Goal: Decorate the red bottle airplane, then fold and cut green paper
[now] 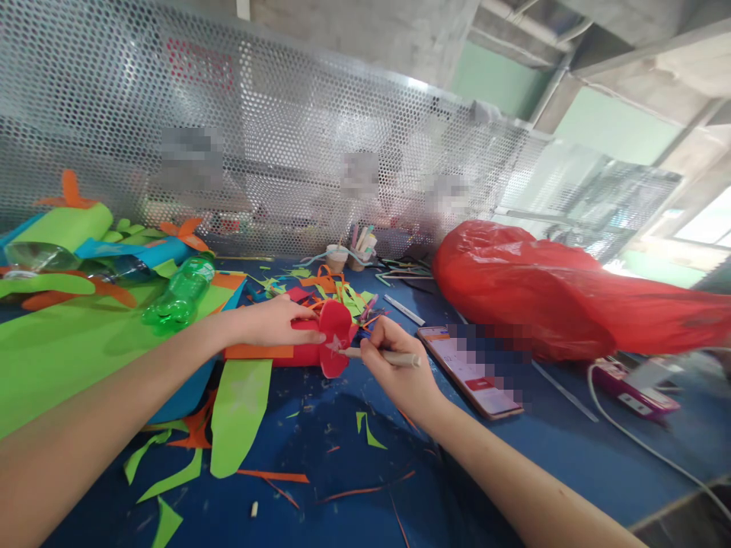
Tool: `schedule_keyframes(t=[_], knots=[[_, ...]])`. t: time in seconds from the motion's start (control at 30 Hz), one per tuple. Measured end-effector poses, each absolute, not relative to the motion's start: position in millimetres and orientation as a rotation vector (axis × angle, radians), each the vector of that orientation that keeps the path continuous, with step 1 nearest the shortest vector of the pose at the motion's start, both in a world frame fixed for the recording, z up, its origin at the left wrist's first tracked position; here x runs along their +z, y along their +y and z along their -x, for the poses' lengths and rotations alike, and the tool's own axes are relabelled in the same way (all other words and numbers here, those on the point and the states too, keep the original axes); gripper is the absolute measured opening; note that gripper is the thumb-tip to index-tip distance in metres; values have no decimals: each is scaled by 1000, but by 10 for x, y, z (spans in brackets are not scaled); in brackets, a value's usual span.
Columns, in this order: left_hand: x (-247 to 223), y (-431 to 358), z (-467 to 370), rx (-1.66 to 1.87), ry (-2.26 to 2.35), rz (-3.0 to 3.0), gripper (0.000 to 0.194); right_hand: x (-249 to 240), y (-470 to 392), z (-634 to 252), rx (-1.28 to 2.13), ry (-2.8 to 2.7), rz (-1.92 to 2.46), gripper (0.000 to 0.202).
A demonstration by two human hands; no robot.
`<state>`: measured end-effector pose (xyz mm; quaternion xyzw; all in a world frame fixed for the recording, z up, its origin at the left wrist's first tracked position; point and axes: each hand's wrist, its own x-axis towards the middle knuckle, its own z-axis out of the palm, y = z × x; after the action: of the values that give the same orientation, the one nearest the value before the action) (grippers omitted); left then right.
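My left hand [274, 326] is wrapped over the red body of a toy plane [300, 356], its fingers near the nose. A red propeller [336, 316] faces right at that end and bears a pale star outline. Pinched in my right hand [403, 384] is a light-coloured marker [403, 358], its tip at the star. An orange band [260, 352] crosses the plane's body, and a green wing [243, 415] sticks out toward me. Whether the left fingertips press on the propeller or only on the body is hard to see.
Left of the plane lie a green bottle [181, 293] and large green sheets [74, 346]. Colourful scraps [336, 289] litter the blue table [320, 441]. A phone [471, 373] lies right of my hand, before a big red plastic bag [531, 293]. Behind stands a perforated metal screen [297, 137].
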<state>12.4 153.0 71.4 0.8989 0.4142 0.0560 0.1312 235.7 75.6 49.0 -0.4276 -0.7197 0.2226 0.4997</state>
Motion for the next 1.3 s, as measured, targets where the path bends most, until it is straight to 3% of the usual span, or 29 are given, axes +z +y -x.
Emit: schedule_keyframes(t=[1.3], knots=[[687,1551,-123,159,1177,-2627,63,469,772,-2377,513,-1706,1102,21]])
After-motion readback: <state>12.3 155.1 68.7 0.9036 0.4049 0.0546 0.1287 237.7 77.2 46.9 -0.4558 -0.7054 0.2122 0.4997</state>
